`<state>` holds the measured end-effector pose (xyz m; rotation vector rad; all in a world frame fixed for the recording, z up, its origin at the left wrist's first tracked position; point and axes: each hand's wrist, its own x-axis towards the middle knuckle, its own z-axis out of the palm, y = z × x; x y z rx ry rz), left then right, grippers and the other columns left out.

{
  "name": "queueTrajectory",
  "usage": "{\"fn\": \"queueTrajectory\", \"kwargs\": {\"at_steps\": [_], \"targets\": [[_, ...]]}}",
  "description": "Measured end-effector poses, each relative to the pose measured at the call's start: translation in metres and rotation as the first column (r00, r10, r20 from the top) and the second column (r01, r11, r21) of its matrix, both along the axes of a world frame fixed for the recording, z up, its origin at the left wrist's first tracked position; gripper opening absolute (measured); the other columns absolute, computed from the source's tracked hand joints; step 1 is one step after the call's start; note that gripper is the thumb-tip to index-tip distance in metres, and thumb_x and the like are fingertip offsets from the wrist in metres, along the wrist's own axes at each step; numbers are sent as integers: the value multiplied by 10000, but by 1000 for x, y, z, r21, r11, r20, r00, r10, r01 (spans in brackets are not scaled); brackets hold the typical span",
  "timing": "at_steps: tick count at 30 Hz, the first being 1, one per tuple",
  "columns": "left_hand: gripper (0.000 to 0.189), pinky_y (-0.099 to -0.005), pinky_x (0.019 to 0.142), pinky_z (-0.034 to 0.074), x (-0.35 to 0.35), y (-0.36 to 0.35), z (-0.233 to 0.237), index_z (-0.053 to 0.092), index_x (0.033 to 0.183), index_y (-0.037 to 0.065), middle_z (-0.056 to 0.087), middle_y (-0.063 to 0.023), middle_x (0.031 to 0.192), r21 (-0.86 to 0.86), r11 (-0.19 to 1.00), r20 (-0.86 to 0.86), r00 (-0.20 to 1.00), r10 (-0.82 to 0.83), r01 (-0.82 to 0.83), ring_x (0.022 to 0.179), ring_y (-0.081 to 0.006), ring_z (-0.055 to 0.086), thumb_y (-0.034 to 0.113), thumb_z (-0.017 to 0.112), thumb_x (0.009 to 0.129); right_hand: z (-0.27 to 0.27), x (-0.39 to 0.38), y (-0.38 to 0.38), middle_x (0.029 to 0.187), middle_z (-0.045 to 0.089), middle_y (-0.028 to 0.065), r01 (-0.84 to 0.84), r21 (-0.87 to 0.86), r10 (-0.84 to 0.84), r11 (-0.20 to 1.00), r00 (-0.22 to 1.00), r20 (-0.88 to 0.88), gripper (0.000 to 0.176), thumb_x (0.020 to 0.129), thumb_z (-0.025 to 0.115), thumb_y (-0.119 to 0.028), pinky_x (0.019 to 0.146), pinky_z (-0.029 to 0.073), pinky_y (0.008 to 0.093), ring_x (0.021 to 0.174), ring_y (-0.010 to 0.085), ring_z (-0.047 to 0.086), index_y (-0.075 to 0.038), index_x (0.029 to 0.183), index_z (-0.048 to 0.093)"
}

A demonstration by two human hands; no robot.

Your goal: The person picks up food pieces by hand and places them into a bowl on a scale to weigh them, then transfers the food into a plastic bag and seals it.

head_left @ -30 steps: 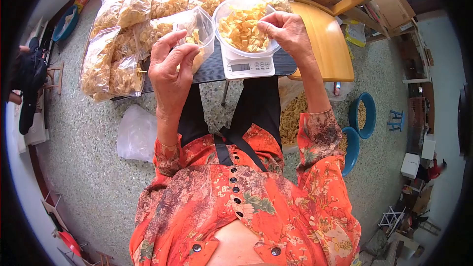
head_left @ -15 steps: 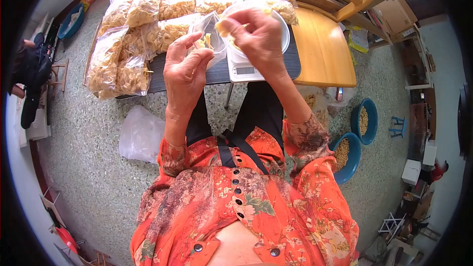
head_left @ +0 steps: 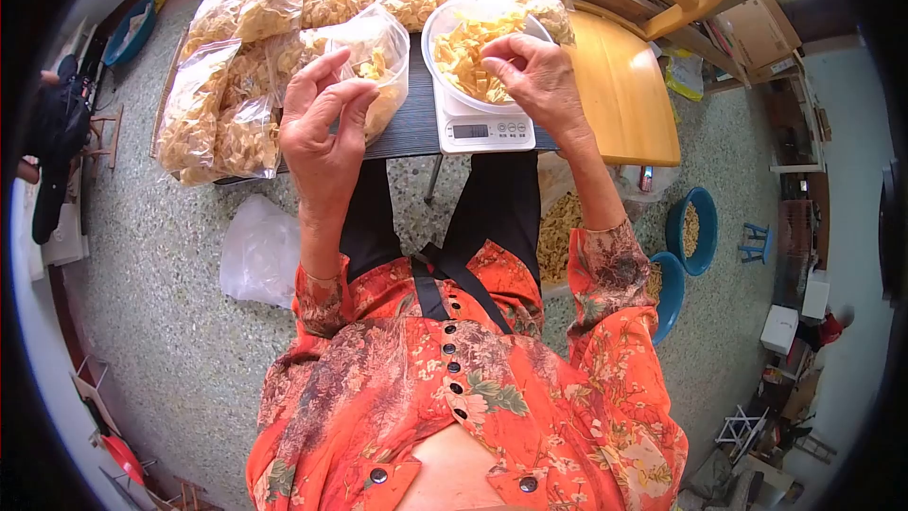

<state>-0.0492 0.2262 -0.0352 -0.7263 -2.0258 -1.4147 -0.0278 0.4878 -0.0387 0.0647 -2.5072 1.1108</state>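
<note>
- Left hand [head_left: 326, 118], thumb and forefinger nearly together at the near edge of an open clear bag [head_left: 392, 43], appears clamped on the plastic; how tight the hold is cannot be told
- The clear bag lies at 1 o'clock from that hand, its long axis running roughly from 12 to 6, a few yellow pieces [head_left: 375, 66] visible inside
- Right hand [head_left: 541, 85], fingers curled and thumb drawn in near them, dips over the near rim of a round bowl [head_left: 430, 64] at its 10 o'clock; whether anything sits between the fingertips cannot be seen
- The telling line runs sideways: from the right hand the clear bag lies at 9 o'clock, beyond the bowl, with the left hand much the nearer to it
- More yellow pieces lie in the bowl, which rests on a white scale [head_left: 487, 144], its display too small to read
- Toward 11 o'clock, filled bags [head_left: 339, 2] crowd a dark table [head_left: 418, 123]; at the right hand's 3 o'clock, a wooden chair [head_left: 619, 85] stands near
</note>
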Motion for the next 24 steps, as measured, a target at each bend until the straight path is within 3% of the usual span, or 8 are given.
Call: {"fn": "queueTrajectory", "kwargs": {"at_steps": [4, 5, 7, 10, 14, 19, 21, 24], "targets": [[162, -354, 948, 539, 4, 4, 5, 760, 937, 20, 682, -128, 1184, -52, 998, -9, 1000, 17, -18, 1110, -254, 659, -48, 774, 791, 2, -7, -12, 879, 740, 129, 7, 147, -13, 989, 999, 34, 276, 830, 715, -210, 792, 559, 402, 815, 299, 718, -81, 1073, 732], [164, -356, 951, 540, 3, 4, 4, 759, 935, 20, 683, -130, 1180, -60, 998, 0, 1000, 14, -14, 1110, -255, 659, -52, 772, 789, 0, -9, -13, 879, 740, 129, 7, 144, -12, 990, 999, 33, 276, 830, 715, -210, 792, 559, 402, 815, 299, 718, -81, 1073, 732], [165, -358, 953, 542, 3, 4, 4, 758, 934, 20, 684, -132, 1176, -70, 997, 10, 1000, 13, -13, 1111, -256, 659, -56, 771, 788, -4, -14, -15, 840, 729, 96, 8, 343, 9, 939, 999, -47, 297, 840, 734, -196, 722, 555, 357, 734, 231, 699, -94, 1118, 717], [170, -357, 952, 542, 3, 6, 3, 758, 936, 21, 686, -135, 1172, -68, 998, 11, 1000, 12, -11, 1109, -254, 659, -57, 772, 785, -9, -18, -20, 821, 726, 83, 63, 409, -54, 910, 998, -33, 293, 823, 746, -237, 737, 554, 393, 734, 263, 702, -112, 1087, 727], [171, -353, 949, 541, 3, 7, 3, 758, 937, 21, 686, -134, 1172, -66, 998, 2, 1000, 2, -2, 1107, -253, 659, -54, 774, 783, -4, -16, -21, 791, 723, 76, 28, 405, -42, 914, 999, 25, 246, 823, 753, -223, 712, 552, 362, 718, 235, 699, -107, 1040, 739], [166, -355, 939, 540, 1, 5, 1, 758, 938, 21, 686, -131, 1176, -73, 997, -12, 1000, 3, -4, 1104, -254, 658, -43, 776, 787, 4, -9, -11, 782, 724, 99, 27, 177, -6, 984, 993, -122, 146, 845, 753, -106, 656, 543, 287, 681, 164, 690, -48, 979, 739], [163, -356, 927, 541, 1, 6, 0, 759, 939, 24, 685, -132, 1175, -67, 998, -16, 1000, -4, 3, 1097, -256, 657, -37, 776, 789, 2, -8, -5, 751, 714, 101, 64, 110, -49, 992, 989, -139, 124, 822, 771, -133, 668, 551, 325, 691, 210, 704, -45, 904, 737], [167, -351, 921, 539, 0, 7, -2, 762, 942, 27, 685, -134, 1172, -89, 996, -31, 1000, -3, 0, 1090, -261, 658, -38, 775, 789, 3, -6, 4, 756, 707, 32, 99, -343, -102, 934, 995, 9, 111, 862, 770, -98, 596, 545, 259, 653, 96, 661, -20, 935, 740]]}}
